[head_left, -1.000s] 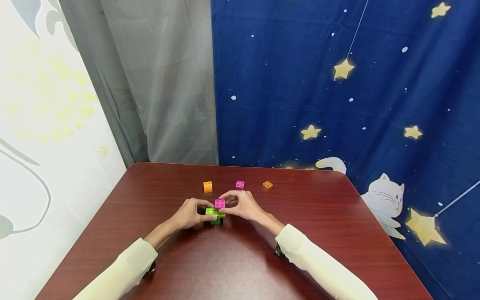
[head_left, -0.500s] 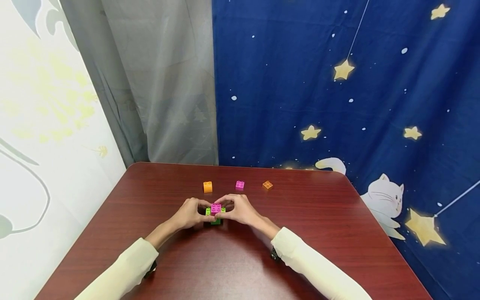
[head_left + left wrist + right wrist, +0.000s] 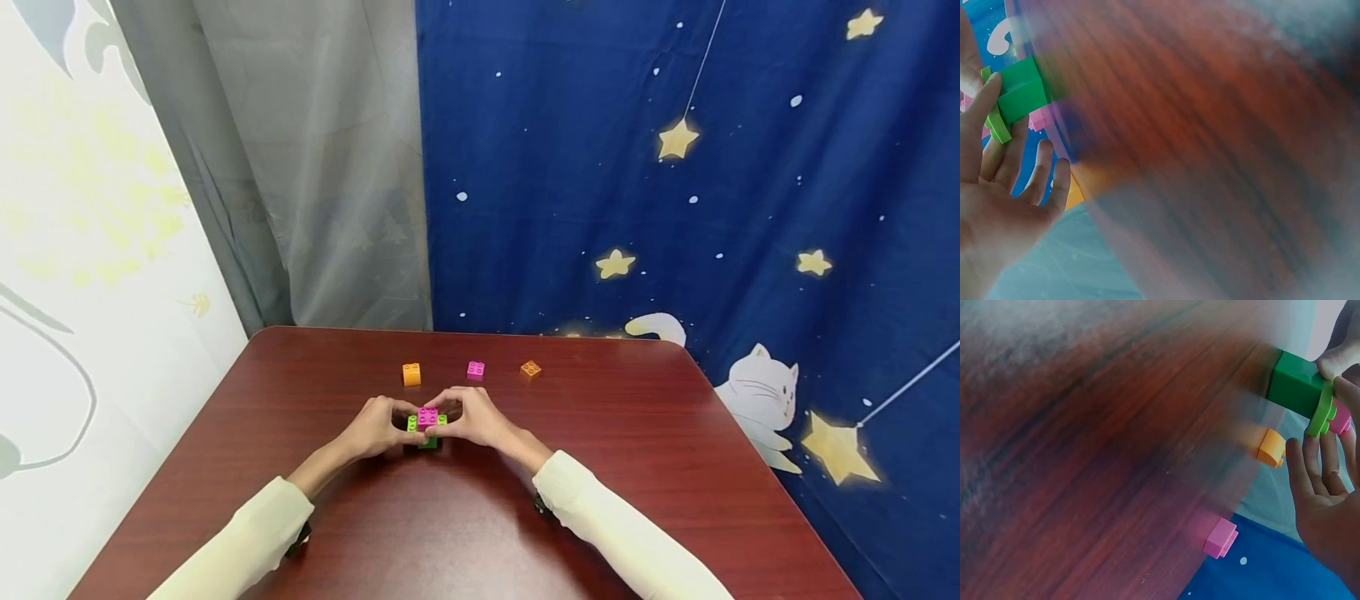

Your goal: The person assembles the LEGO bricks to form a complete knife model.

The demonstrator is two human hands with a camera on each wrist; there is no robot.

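My left hand [image 3: 375,429], angled inward, pinches the lime-green studded plastic piece [image 3: 412,424], its long axis running left to right atop the dark green plastic block [image 3: 1295,384] on the tabletop [image 3: 420,525]; my right hand [image 3: 478,419], angled inward, pinches the square magenta plastic brick [image 3: 427,416] above, studs up.

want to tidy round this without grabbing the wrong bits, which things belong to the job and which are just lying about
In the job:
top pink brick, in the right hand
lime piece, in the left hand
green block, under the lime piece

Lying about, perhaps for later:
yellow-orange block
other pink brick
flat orange brick
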